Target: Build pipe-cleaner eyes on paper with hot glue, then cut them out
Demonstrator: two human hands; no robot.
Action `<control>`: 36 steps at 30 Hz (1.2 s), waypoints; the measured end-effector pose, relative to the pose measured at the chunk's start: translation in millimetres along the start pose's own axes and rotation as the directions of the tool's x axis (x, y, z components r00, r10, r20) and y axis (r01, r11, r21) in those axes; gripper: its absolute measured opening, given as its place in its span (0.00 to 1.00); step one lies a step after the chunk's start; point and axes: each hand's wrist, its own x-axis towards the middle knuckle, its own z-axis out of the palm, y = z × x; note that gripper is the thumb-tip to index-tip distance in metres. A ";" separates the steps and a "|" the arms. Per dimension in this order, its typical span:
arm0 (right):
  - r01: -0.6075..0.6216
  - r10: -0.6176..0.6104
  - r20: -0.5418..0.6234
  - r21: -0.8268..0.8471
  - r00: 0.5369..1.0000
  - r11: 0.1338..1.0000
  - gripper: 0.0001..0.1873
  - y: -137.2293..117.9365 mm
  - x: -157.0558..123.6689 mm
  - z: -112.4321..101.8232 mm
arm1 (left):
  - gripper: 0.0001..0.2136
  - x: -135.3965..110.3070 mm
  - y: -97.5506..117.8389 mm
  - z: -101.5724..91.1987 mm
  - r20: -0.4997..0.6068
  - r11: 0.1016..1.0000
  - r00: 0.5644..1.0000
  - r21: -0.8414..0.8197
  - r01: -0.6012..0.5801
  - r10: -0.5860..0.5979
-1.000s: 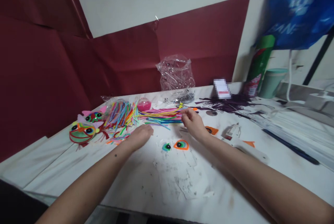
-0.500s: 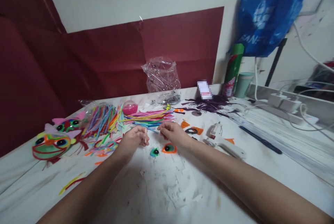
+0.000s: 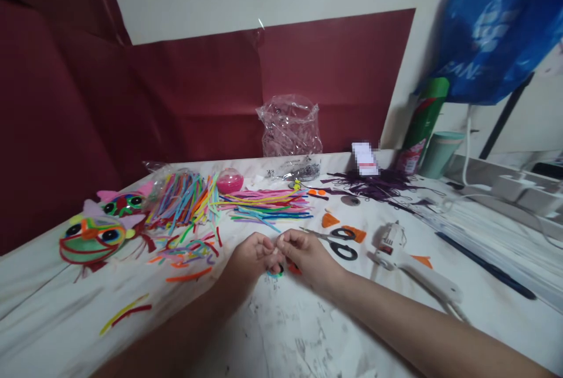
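Note:
My left hand (image 3: 254, 257) and my right hand (image 3: 310, 259) meet over the middle of the table, fingertips pinched together. Anything between the fingers is too small or too hidden to make out. Just below them on the table lie a green-and-blue craft eye (image 3: 275, 273) and an orange-rimmed one (image 3: 293, 268), both partly covered by the hands. Scissors with black handles (image 3: 343, 250) rest right of my right hand. Colourful pipe cleaners (image 3: 268, 203) are spread behind the hands, with loose cut bits (image 3: 189, 253) to the left.
Two decorated animal faces (image 3: 94, 241) sit at the left. On the right are a white glue gun (image 3: 391, 249), orange felt pieces (image 3: 329, 220) and a dark stick (image 3: 486, 265). Purple strands (image 3: 373, 183), a phone (image 3: 365, 158) and a green cup (image 3: 441, 154) stand farther back.
My hands have come together; before, a gap lay between them. They now cover part of the craft eyes. The view has shifted, so the surroundings sit differently in the picture.

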 end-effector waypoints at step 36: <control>-0.098 0.111 -0.099 0.125 0.989 0.987 0.21 -14.8 -6.9 3.4 | 0.10 -8.3 10.5 -0.7 -0.090 0.993 0.989 0.016 -0.113 0.114</control>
